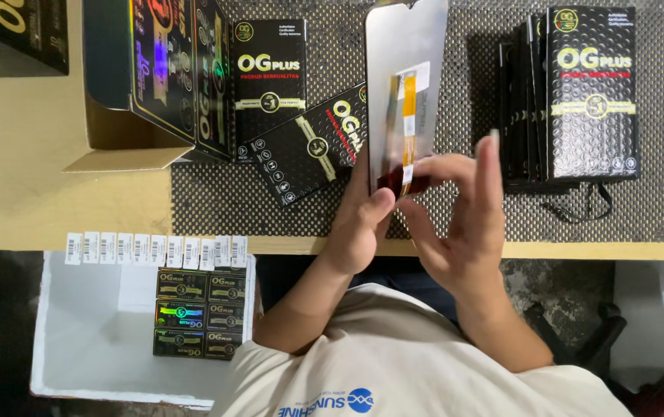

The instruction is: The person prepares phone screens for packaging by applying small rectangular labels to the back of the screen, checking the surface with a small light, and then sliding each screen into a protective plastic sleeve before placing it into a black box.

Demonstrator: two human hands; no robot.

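— Nearest the camera, what is seen?
— Pale shirt cloth (417, 363) is seen at the bottom edge, and both forearms are raised from it toward the bench (15, 201).
— What is held?
— A grey screen panel (394, 46) is held upright over the dark mesh mat (216, 197). Its lower edge is pinched by the left hand (359, 224), whose grip is closed on it with the thumb pressed at the bottom.
— And the right hand (463, 224)?
— Its grip is kept wide, fingers spread; the orange ribbon strip (408, 116) on the panel's back is touched by the fingertips.
— What lies around?
— Two black boxes (293, 108) are laid just left of the panel, and a stack of black boxes (579, 93) is set to its right. A white bin (85, 332) is placed below the bench edge, with small boxes inside.
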